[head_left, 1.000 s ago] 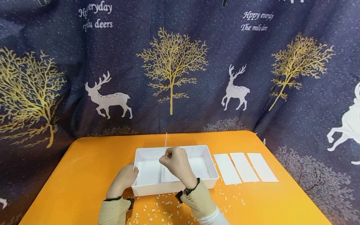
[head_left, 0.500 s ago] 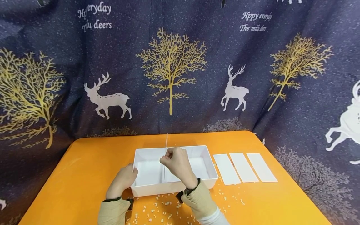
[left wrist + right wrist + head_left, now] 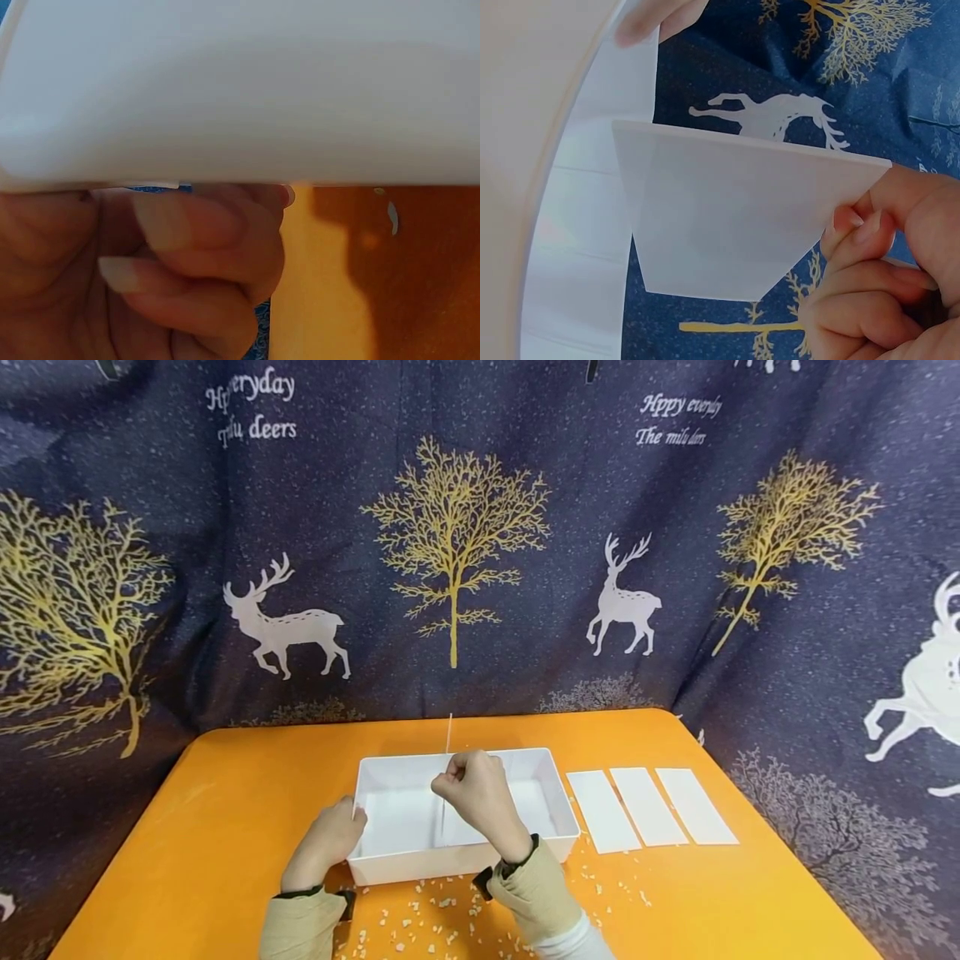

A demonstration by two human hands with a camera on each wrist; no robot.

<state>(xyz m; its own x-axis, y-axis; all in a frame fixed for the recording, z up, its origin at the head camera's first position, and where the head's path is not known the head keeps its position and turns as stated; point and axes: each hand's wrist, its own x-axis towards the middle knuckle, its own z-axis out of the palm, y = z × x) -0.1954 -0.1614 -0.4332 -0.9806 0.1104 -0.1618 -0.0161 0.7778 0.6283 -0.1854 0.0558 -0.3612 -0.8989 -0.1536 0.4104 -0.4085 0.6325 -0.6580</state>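
A long white plastic box lies across the table. My left hand grips its left end wall, thumb and fingers on either side of the rim; in the left wrist view, curled fingers show below the wall. My right hand is over the middle of the box and pinches a thin white panel near one corner. In the head view that panel stands upright, edge-on, crosswise to the box, its far end rising above the back rim. Whether its lower edge touches the floor of the box is hidden.
Three white rectangular panels lie flat in a row right of the box. Small pale crumbs are scattered on the orange table along the near side. A dark curtain printed with deer and trees hangs behind.
My right hand has shifted slightly to the right along the box, and the upright panel has moved with it. The left hand keeps its grip on the end wall.
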